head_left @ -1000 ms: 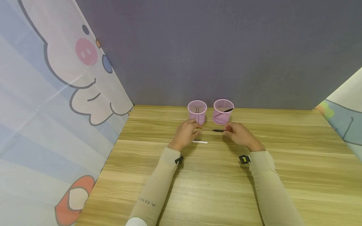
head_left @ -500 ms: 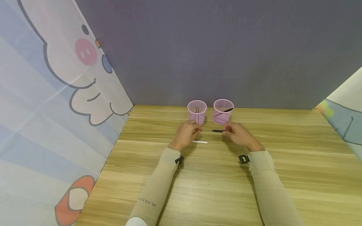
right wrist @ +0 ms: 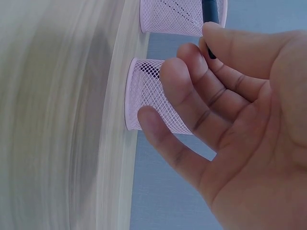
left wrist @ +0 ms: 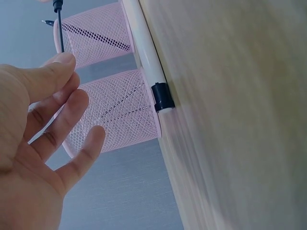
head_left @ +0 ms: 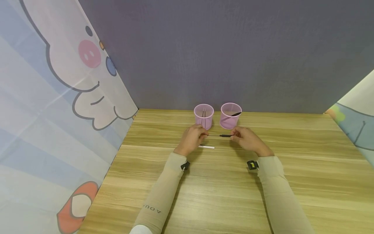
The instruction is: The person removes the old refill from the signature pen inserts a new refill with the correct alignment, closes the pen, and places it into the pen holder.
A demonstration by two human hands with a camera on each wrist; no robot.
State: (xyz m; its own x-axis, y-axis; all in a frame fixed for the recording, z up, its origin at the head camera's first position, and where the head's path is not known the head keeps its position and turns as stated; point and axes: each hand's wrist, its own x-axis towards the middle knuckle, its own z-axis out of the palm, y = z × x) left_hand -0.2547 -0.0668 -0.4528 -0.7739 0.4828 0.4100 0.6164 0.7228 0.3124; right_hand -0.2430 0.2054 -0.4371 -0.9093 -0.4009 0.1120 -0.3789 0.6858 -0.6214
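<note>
A slim screwdriver (head_left: 225,135) with a black handle and a thin dark shaft is held level between both hands, over the table in front of two cups. My left hand (head_left: 190,139) pinches the shaft end between thumb and fingertips, its other fingers spread in the left wrist view. At the opposite end, my right hand (head_left: 247,139) pinches the black handle (right wrist: 209,12) with thumb and forefinger. The shaft's tip is hidden by the left fingers. On the table just beside the left hand lies a white pen (head_left: 206,147) with a black band, partly covered in the head view.
Two pink mesh cups stand side by side near the grey back wall (head_left: 222,55). Thin dark rods lean inside the left cup (head_left: 198,122); a black pen (head_left: 236,114) slants in the right cup (head_left: 226,125). A cartoon-printed curtain (head_left: 38,130) borders the wooden table (head_left: 216,195) at left.
Both hands stay almost in place. The screwdriver keeps its level position between them, with only a very slight shift.
</note>
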